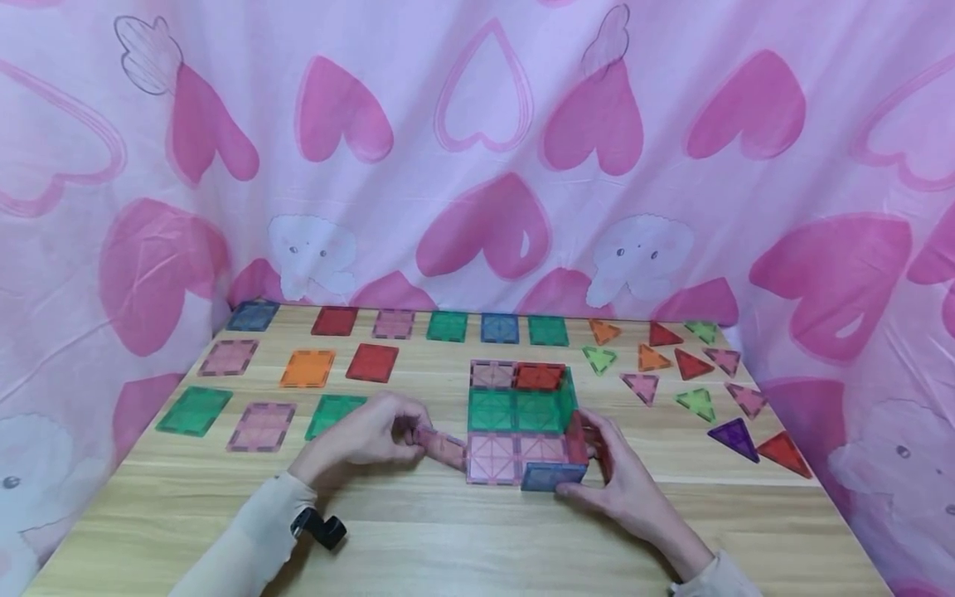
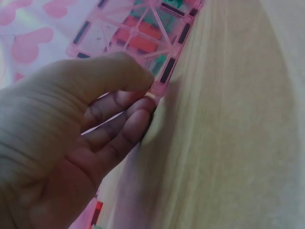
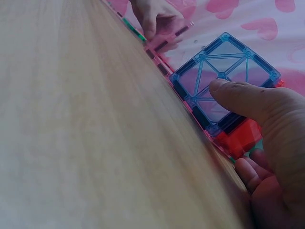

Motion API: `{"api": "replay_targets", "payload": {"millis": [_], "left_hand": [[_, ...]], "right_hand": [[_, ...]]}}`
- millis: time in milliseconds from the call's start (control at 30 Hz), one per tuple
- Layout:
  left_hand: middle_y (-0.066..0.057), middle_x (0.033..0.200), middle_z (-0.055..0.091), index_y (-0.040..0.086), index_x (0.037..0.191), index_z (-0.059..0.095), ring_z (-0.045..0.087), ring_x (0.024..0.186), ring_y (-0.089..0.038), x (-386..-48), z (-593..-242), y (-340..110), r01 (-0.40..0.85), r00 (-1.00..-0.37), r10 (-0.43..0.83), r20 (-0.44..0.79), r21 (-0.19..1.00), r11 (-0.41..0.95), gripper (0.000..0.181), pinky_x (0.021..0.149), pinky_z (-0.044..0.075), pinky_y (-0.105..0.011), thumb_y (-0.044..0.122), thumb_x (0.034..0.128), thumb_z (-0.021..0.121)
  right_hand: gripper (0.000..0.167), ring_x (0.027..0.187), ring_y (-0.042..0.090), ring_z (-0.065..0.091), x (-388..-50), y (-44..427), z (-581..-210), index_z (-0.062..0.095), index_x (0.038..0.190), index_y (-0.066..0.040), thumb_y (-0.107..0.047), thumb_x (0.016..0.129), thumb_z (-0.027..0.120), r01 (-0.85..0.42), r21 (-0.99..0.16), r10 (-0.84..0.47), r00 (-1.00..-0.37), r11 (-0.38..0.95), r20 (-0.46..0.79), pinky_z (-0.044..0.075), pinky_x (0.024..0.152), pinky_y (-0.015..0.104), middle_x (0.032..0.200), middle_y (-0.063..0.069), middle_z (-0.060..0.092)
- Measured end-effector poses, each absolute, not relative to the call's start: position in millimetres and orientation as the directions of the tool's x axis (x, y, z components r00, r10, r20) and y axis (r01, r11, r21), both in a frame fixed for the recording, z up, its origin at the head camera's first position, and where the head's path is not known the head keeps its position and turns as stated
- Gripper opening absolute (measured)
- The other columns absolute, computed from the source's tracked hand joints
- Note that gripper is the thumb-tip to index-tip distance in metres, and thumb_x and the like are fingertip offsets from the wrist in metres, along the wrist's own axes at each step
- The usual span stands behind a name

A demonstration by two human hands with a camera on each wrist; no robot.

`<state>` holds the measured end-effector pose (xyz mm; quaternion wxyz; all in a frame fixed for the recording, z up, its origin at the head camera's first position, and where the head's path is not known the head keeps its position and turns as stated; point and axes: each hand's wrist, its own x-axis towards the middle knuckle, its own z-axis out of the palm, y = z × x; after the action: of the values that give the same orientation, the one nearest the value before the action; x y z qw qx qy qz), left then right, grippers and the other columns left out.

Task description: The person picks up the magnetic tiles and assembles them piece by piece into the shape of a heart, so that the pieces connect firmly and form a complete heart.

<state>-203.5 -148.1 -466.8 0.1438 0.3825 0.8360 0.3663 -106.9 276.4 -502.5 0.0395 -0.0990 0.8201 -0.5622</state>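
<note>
A low open box of translucent magnetic tiles stands mid-table, its floor made of green tiles [image 1: 492,410] and pink tiles [image 1: 492,460]. My left hand [image 1: 380,431] pinches a pink magnetic tile [image 1: 443,450] by one edge. That tile stands upright, its far end at the box's front left side. At the front right corner, my right hand [image 1: 619,477] holds the box. Its thumb lies on the face of an upright blue tile [image 3: 198,76], and its fingers are beside a red side tile [image 1: 576,439], partly hidden. A pink tile and a red tile [image 1: 540,377] form the back wall.
Several loose square tiles, such as an orange one [image 1: 307,368], lie flat at the left and back. Several triangle tiles, including a purple one [image 1: 734,439], lie at the right. A pink heart-print curtain [image 1: 477,207] hangs behind the wooden table [image 1: 462,547].
</note>
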Motion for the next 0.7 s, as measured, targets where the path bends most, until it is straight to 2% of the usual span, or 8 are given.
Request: {"api": "replay_targets", "payload": {"millis": [167,400,700], "left_hand": [[0.013,0.083,0.071,0.036,0.092,0.078,0.061,0.077,-0.008,-193.8,-467.2,-148.4,0.503,-0.636,0.771,-0.019,0.748,0.433,0.03,0.069,0.053,-0.025,0.011,0.0855,0.093],[0.018,0.074,0.069,0.033,0.086,0.078,0.061,0.065,0.001,-170.4,-469.2,-119.3,0.506,-0.6,0.8,0.02,0.784,0.36,0.029,0.058,0.055,-0.022,0.009,0.0831,0.094],[0.019,0.081,0.072,0.026,0.094,0.082,0.064,0.068,0.001,-162.2,-470.5,-88.7,0.519,-0.639,0.764,0.082,0.78,0.35,0.023,0.061,0.061,-0.024,0.009,0.086,0.095]], "right_hand": [[0.11,0.151,0.031,0.05,-106.8,277.3,-502.0,0.038,0.169,-0.027,-0.031,0.081,0.103,-0.125,-0.931,-0.213,-0.976,0.343,0.053,0.043,0.115,0.012,0.167,0.005,0.046],[0.109,0.148,0.03,0.052,-106.2,277.2,-500.9,0.038,0.169,-0.028,-0.03,0.081,0.103,-0.125,-0.932,-0.206,-0.977,0.341,0.056,0.044,0.114,0.012,0.162,0.005,0.051],[0.11,0.149,0.029,0.052,-106.2,276.7,-500.7,0.037,0.17,-0.026,-0.028,0.081,0.103,-0.135,-0.936,-0.222,-0.973,0.326,0.063,0.043,0.115,0.012,0.164,0.005,0.05]]}}
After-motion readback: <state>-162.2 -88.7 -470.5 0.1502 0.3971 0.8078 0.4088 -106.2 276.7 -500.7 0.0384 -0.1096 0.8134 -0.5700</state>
